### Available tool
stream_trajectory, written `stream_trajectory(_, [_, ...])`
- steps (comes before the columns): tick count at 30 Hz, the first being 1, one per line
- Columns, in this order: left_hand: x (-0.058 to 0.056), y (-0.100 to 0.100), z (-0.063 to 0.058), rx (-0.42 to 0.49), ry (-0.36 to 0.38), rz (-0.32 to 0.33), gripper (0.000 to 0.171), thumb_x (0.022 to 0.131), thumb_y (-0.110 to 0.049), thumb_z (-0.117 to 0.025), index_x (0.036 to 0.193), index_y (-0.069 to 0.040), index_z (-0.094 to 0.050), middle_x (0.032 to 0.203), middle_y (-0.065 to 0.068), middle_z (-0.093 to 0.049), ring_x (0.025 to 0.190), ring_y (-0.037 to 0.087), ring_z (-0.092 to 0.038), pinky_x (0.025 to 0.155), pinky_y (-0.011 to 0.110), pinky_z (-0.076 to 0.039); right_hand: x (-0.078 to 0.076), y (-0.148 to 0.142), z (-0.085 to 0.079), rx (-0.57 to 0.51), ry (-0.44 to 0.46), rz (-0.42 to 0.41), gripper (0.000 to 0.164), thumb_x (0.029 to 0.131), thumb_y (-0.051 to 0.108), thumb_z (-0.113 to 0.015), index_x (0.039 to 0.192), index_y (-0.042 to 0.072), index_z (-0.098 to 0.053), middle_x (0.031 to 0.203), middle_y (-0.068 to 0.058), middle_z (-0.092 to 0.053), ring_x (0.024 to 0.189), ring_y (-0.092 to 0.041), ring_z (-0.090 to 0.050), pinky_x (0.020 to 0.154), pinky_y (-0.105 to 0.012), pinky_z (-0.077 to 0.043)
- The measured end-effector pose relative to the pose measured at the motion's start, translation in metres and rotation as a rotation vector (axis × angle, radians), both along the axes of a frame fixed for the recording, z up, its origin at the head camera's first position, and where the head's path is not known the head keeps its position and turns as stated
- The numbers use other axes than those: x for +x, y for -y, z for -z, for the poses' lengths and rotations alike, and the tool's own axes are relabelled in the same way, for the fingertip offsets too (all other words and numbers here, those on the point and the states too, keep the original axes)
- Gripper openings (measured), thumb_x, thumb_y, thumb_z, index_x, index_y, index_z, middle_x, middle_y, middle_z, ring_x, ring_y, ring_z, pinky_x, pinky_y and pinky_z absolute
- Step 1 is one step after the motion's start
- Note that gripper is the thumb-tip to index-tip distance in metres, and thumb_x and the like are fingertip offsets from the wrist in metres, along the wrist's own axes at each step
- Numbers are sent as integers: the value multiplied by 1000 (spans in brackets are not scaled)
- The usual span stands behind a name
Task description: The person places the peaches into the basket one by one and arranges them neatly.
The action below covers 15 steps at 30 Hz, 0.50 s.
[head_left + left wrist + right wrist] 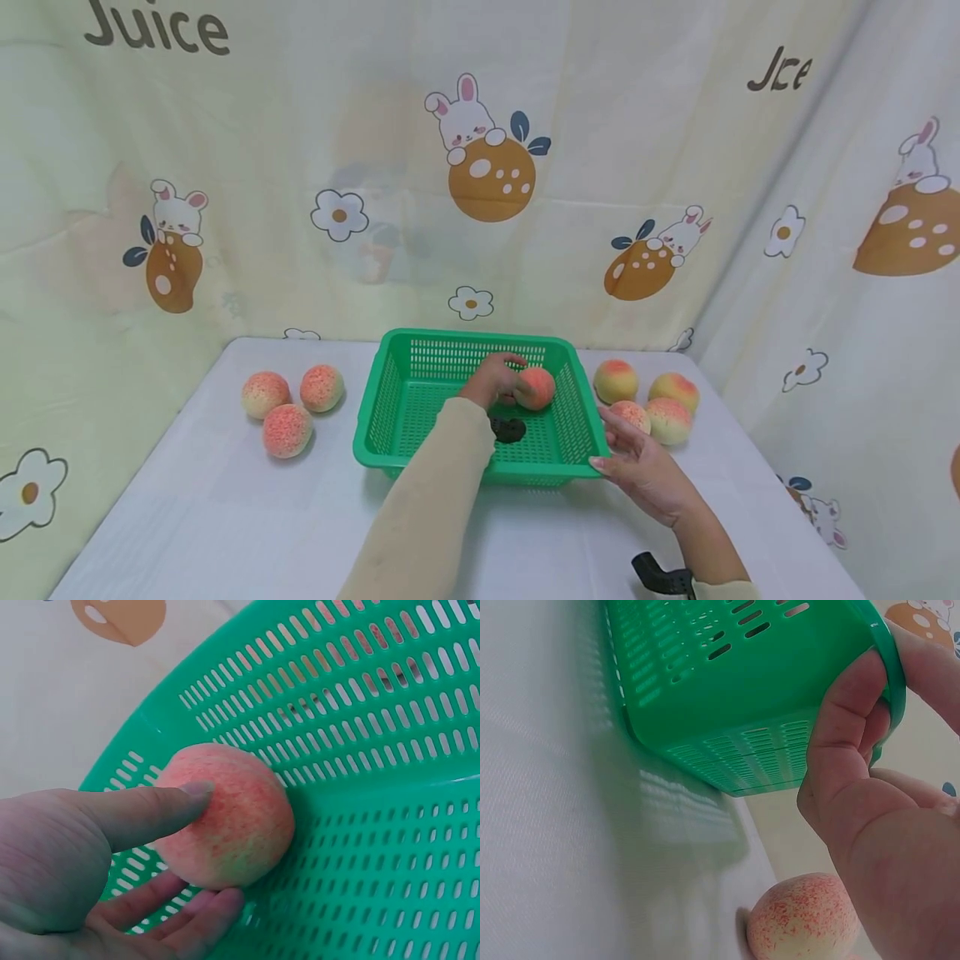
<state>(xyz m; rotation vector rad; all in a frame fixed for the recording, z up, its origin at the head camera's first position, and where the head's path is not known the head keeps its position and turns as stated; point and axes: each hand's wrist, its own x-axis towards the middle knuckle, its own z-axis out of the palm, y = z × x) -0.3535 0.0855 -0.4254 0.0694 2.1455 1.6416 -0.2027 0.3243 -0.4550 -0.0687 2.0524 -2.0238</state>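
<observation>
A green plastic basket (pixel 540 472) with slotted sides stands mid-table. Inside it, my left hand (pixel 495 382) holds a pink-red peach (pixel 538 389) near the right end. In the left wrist view the thumb lies across the top of the peach (pixel 232 825), with fingers underneath, close to the basket wall (pixel 150 727). My right hand (pixel 641 471) grips the basket's rim at the near right corner. Close up in the right wrist view, the fingers of that hand (pixel 870 802) curl round the rim, and a speckled peach (pixel 804 919) lies beyond.
Three peaches (pixel 287 430) sit together on the white tabletop (pixel 225 517), left of the basket. Several more peaches (pixel 669 420) lie to its right, beside my right hand. A printed curtain (pixel 600 100) hangs behind the table. Black devices (pixel 663 575) are strapped to both wrists.
</observation>
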Motion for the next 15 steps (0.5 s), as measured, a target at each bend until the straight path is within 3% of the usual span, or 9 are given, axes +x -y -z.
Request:
stream_trajectory(8, [-13,17,7,-71,-49,-1,57,86,-5,-80,139,-18,-62,146,13,-53,103,32,-68,96,47,-59,-2,3,2,7,-7,-3,87,95,2,-69,165,20,-21,139,-9,-48,117,-14,-62,98,-30,-58])
stream_trajectory(15, [-5,36,-3,-26,-90,19,57,91,-6,-76,144,-16,-58,139,17,-59,105,36,-70,100,50,-57,-2,2,4,7,-24,-11,86,95,0,-68,164,19,-22,140,-10,-48,117,-13,-62,97,-30,-59])
